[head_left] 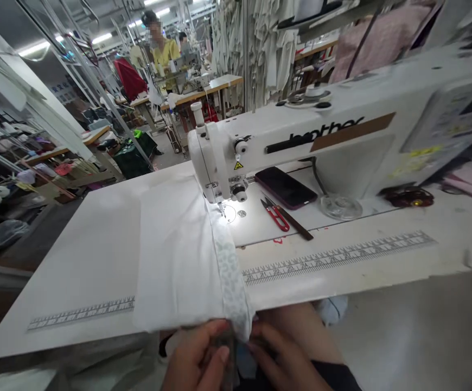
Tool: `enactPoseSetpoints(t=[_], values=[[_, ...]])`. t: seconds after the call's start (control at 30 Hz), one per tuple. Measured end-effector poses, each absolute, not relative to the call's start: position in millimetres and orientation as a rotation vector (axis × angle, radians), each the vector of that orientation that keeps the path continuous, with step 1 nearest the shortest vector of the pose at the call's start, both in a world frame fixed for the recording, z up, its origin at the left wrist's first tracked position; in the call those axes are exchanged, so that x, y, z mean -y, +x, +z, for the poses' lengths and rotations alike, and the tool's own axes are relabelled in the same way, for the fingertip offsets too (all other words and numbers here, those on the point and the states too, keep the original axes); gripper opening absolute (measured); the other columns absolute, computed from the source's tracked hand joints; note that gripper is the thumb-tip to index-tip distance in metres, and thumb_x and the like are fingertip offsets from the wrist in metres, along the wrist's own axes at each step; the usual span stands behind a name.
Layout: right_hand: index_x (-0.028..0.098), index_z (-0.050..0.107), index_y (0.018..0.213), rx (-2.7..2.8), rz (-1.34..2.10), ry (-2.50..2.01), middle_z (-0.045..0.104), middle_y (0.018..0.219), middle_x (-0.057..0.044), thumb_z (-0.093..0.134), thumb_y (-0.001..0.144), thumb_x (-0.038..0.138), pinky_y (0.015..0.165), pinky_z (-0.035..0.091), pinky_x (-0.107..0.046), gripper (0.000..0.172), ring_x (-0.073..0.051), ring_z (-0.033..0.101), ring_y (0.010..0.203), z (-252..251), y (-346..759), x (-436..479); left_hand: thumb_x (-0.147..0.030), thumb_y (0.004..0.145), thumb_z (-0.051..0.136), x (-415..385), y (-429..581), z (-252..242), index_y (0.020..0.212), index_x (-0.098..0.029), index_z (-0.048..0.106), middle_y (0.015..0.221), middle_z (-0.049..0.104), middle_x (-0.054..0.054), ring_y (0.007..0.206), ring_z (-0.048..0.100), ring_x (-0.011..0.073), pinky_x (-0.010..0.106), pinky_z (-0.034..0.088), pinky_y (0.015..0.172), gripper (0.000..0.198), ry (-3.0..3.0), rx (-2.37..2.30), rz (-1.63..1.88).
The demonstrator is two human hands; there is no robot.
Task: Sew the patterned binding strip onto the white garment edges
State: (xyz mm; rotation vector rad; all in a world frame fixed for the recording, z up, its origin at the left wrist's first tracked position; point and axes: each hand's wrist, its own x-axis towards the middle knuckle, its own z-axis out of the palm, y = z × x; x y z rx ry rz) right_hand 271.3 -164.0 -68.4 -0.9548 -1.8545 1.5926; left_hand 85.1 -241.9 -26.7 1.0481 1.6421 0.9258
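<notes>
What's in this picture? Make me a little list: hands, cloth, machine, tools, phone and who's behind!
Left hand: at near edge of white cloth
Right hand: at near end of patterned strip
Strip: along the cloth's right side, up to the needle
Machine: white sewing machine, light on by needle
Tools: red-handled snips beside thin brown tool
Phone: dark screen, beyond the snips
Behind: person in yellow top

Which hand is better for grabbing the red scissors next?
Probably the right hand: it's nearer the red scissors, which lie right of the white cloth; the left hand is farther left.
</notes>
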Motion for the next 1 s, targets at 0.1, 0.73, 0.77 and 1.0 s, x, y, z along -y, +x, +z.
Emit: enactPoseSetpoints(t=[0.1,0.73,0.77,1.0], values=[[0.02,0.06,0.088,1.777,1.705,-0.915,0.064,0.084,-0.004,0.044,0.096,0.041,0.076,0.051,-0.033,0.028,-0.02,0.061,0.08,-63.7,268.3,178.0,-0.054,0.082,0.061,240.4,99.2,-23.7,0.12,-0.018,0.062,0.076,0.067,0.007,0.06,0.058,0.0167,0.024,0.047,0.049,0.053,0.998,-1.676,0.999],[0.023,0.057,0.099,1.637,1.601,-0.862,0.062,0.091,-0.003,0.048,0.094,0.043,0.073,0.05,-0.028,0.023,-0.018,0.059,0.08,-25.9,280.9,205.1,-0.035,0.068,0.079,214.6,123.2,31.7,0.078,-0.014,0.06,0.067,0.059,-0.001,0.059,0.05,0.0095,0.02,0.039,0.057,0.03,0.622,-1.333,1.291],[0.023,0.057,0.104,1.623,1.598,-0.837,0.063,0.099,-0.005,0.049,0.094,0.043,0.079,0.05,-0.03,0.024,-0.019,0.061,0.088,-25.1,280.3,204.7,-0.032,0.07,0.077,218.0,121.2,31.5,0.081,-0.015,0.061,0.07,0.061,0.0,0.062,0.053,0.0109,0.021,0.041,0.059,0.026,0.72,-1.39,1.25],[0.021,0.066,0.101,1.201,2.048,-0.66,0.068,0.095,-0.005,0.059,0.088,0.05,0.087,0.049,-0.035,0.032,-0.022,0.064,0.092,-27.4,257.2,198.7,-0.016,0.084,0.053,257.5,119.6,-11.3,0.103,-0.024,0.065,0.086,0.07,0.006,0.077,0.066,0.0207,0.029,0.052,0.068,0.024,1.935,-1.791,1.247]])
